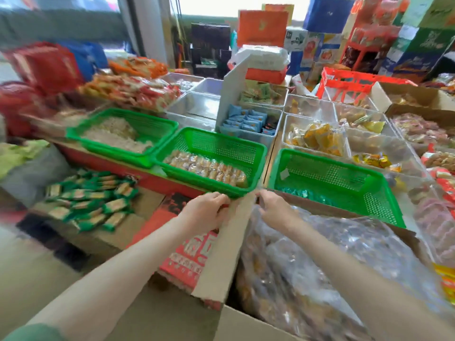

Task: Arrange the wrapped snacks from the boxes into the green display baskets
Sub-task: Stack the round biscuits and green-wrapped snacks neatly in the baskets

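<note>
We stand in a crowded shop: a bright window (204, 6) at the back, stacked cartons (418, 45) on the right, and rows of clear bins (284, 134) filling the display ahead. Nearest us on the left, green-wrapped snacks (91, 203) lie loose on flat cardboard. Beyond them sits the left basket (167, 126) with pale snacks, and touching it the middle basket (256, 153) with a row of golden wrapped pieces along its near side.

Our left hand (206, 210) grips the far end of the box flap (221, 254), fingers curled over its edge. Just beside it, our right hand (275, 210) curls its fingers into the top of the clear bag (332, 267), which holds the wrapped snacks and fills the open box (246, 323) below both arms.

The right basket (384, 193), nearly bare apart from some teal wrappers, lies directly beyond the right hand, touching the box's far wall, its long side running across our view. The right hand is the nearer one, so we judge that the bag must be opened first.
</note>
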### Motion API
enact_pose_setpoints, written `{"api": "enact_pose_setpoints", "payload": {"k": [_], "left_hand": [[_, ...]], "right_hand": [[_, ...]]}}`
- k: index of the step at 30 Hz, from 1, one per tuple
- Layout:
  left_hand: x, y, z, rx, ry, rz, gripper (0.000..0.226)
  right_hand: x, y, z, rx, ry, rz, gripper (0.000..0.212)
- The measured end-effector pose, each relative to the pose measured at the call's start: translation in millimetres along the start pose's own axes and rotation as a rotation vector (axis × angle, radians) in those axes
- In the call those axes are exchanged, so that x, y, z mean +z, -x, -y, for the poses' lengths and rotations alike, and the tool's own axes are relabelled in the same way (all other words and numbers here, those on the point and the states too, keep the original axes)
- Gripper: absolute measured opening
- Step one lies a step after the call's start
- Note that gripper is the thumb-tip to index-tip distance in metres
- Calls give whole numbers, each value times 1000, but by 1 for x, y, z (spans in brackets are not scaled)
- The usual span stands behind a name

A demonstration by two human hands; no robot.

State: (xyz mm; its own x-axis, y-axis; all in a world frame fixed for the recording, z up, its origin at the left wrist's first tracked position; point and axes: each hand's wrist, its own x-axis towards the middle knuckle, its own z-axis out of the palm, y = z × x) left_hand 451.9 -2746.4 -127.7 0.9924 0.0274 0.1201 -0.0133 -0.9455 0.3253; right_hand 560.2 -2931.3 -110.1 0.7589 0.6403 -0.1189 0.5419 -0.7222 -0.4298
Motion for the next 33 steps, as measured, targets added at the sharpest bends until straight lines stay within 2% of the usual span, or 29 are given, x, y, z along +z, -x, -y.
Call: {"api": "enact_pose_setpoints", "payload": {"k": [3, 6, 12, 17, 22, 27, 30, 33], "left_hand": [[-21, 52, 56, -163, -57, -8, 36], [-43, 95, 123, -255, -138, 24, 29], [-80, 185, 270, -449, -177, 53, 37], [-112, 227, 387, -524, -233, 127, 42], [-129, 220, 474, -503, -331, 245, 39], [-118, 180, 542, -468, -386, 319, 48], [-96, 158, 581, -440, -381, 381, 47], [-69, 143, 613, -362, -364, 489, 46]], "right_hand": [[25, -11, 59, -84, 20, 64, 54], [54, -34, 116, -180, 44, 110, 51], [134, -105, 239, -296, 123, 200, 50], [198, -170, 324, -292, 162, 259, 53], [252, -226, 356, -248, 172, 347, 55], [298, -285, 358, -216, 270, 415, 56], [339, -327, 356, -246, 397, 501, 55], [376, -355, 355, -316, 480, 602, 65]]}}
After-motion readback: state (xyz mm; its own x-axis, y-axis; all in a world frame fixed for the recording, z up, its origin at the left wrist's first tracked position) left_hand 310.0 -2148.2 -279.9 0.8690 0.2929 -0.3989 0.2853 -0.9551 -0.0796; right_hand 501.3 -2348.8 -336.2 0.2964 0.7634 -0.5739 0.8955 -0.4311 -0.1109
